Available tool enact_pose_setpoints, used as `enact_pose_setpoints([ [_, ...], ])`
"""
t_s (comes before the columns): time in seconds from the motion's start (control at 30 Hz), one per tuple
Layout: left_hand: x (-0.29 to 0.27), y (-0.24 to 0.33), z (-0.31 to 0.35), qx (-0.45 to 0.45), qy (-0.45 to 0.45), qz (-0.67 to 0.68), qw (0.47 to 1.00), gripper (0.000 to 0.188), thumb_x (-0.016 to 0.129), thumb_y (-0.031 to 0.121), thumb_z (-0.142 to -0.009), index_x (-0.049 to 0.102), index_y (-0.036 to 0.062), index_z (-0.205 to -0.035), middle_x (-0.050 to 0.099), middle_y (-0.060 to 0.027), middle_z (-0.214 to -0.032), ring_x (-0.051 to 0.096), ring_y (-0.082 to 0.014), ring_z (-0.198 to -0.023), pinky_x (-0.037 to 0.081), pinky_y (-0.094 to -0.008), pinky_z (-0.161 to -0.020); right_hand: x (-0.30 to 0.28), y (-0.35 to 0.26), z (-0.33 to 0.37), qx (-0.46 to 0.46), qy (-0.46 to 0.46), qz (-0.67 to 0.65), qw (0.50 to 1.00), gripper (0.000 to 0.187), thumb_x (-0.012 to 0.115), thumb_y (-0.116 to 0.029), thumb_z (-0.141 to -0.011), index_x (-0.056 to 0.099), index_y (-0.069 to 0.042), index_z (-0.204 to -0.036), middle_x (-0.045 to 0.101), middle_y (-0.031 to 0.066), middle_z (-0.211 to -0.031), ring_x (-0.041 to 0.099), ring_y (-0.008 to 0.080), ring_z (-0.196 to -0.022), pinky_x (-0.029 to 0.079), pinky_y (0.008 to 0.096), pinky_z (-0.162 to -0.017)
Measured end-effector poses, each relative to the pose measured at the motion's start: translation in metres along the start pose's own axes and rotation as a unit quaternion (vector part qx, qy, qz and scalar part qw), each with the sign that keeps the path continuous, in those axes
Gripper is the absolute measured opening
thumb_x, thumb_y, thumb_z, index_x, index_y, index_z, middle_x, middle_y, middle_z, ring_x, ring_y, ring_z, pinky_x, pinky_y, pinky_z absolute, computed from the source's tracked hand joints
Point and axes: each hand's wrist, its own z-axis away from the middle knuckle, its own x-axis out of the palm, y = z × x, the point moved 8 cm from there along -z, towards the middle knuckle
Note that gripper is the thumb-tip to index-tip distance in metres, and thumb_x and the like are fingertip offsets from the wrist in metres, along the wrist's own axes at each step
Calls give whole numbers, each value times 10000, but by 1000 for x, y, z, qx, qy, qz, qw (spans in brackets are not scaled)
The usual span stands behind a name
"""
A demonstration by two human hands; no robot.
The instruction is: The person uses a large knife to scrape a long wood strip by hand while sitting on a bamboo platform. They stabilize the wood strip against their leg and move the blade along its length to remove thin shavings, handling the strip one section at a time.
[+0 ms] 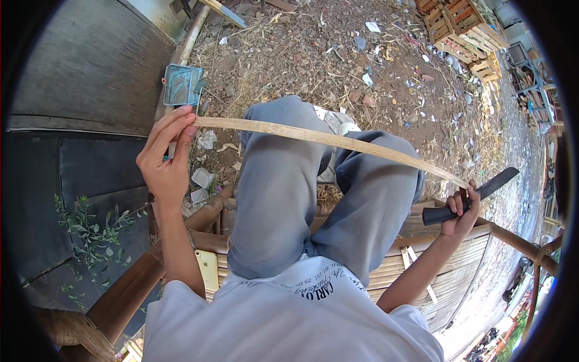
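Observation:
A long, thin bamboo strip (325, 137) stretches across above my knees, pale tan and slightly bowed. My left hand (166, 155) pinches its left end between thumb and fingertips. At the strip's other end, my right hand (462, 218) is closed around a knife (497, 182) with a black handle and a dark, broad blade pointing out to the upper right. The strip's right end meets the fingers of that same hand, beside the knife; how it is held there is partly hidden.
I sit on a bamboo bench (443, 265), with a phone (208, 269) lying on it by my left side. A blue plastic basket (183, 85) stands ahead on the left. Wooden crates (461, 30) are at the far right. Scraps litter the dirt ground (283, 60). Dark panels (90, 66) line the left.

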Motion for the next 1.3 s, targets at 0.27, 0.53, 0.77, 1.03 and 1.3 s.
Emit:
enact_pose_setpoints([
  [0.27,21,-44,38,-55,41,124,990,233,536,79,-941,645,1,-1131,594,-138,-1231,586,-219,-1113,550,-293,-770,-12,37,10,54,25,1,998,150,525,-98,-950,585,-8,-1054,550,9,-714,296,33,-400,276,191,-376],
  [0.53,52,-64,55,-98,45,278,955,283,490,125,-969,591,-2,-1202,513,-171,-1314,584,-261,-1117,557,-308,-759,-19,108,1,194,-40,-128,972,135,522,-118,-956,556,-8,-1026,575,45,-801,315,17,-411,290,161,-363],
  [0.77,5,-50,28,-204,106,325,917,273,561,140,-943,603,-32,-1151,560,-143,-1250,615,-198,-1028,559,-276,-751,8,28,12,59,-198,-154,966,162,453,-168,-999,521,-35,-1060,602,48,-880,304,30,-425,318,172,-402],
  [1.03,23,-37,26,-333,140,730,580,234,549,224,-949,559,79,-1133,601,-50,-1100,562,-184,-1072,477,-368,-958,26,4,20,-34,-326,-118,938,154,474,-172,-989,469,-91,-1119,555,9,-944,310,18,-449,297,163,-411],
  [1.3,43,3,2,-243,19,890,386,179,457,279,-983,536,120,-1008,559,20,-949,561,-128,-914,447,-380,-963,32,19,14,6,-295,-308,904,162,457,-258,-994,486,-108,-1047,600,2,-985,326,28,-477,324,162,-408],
])
